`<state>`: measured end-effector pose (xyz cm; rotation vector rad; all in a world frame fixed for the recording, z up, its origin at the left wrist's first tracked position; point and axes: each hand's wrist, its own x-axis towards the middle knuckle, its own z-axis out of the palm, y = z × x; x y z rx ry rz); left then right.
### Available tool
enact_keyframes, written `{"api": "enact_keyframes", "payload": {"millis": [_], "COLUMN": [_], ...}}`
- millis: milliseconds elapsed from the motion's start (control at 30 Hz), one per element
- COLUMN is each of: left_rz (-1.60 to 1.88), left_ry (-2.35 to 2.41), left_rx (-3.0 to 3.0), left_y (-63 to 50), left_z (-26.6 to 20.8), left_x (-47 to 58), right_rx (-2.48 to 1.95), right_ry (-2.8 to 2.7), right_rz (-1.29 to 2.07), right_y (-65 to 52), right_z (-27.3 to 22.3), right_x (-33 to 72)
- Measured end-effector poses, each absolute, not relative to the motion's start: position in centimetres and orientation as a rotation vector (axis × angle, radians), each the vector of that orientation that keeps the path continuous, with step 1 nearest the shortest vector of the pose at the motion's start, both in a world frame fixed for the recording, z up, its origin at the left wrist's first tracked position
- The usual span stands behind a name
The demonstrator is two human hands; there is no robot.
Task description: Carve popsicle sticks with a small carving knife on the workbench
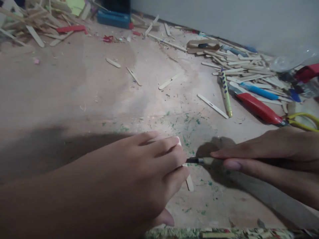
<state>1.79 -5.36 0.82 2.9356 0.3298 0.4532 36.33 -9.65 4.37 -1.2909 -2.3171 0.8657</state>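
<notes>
Blue plastic forms a box-like object [113, 19] at upper left, contents unclear; clear plastic [286, 61] lies at upper right. Wooden sticks are heaped at left [32, 23] and right [249, 68] on a pale tabletop [87, 73] before a grey wall [224, 20]. At centre, the left hand's [149, 162] fingers press down on a slim, pale, round-ended stick [189, 182]; the right hand [274, 154] pinches a dark-tipped tool [195, 160] beside it.
</notes>
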Motion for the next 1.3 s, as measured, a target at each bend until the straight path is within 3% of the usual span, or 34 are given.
{"api": "enact_keyframes", "payload": {"millis": [333,767,1300], "left_rz": [0.431,0.384,0.508], "left_ry": [0.275,0.201,0.313], "left_rx": [3.008,2.983,2.919], "left_y": [-4.6,-4.4,-3.7], "left_z": [1.0,0.7,1.0], "left_x": [1.6,0.8,1.0], "right_rx": [-1.24,-1.059,-0.973], "right_ry": [-2.274,-2.119,-2.29], "right_rz": [0.894,1.349,1.11], "right_y": [-9.2,-5.8,-6.7], "right_z": [2.6,2.7,2.2], "right_x": [38.1,37.9,37.5]}}
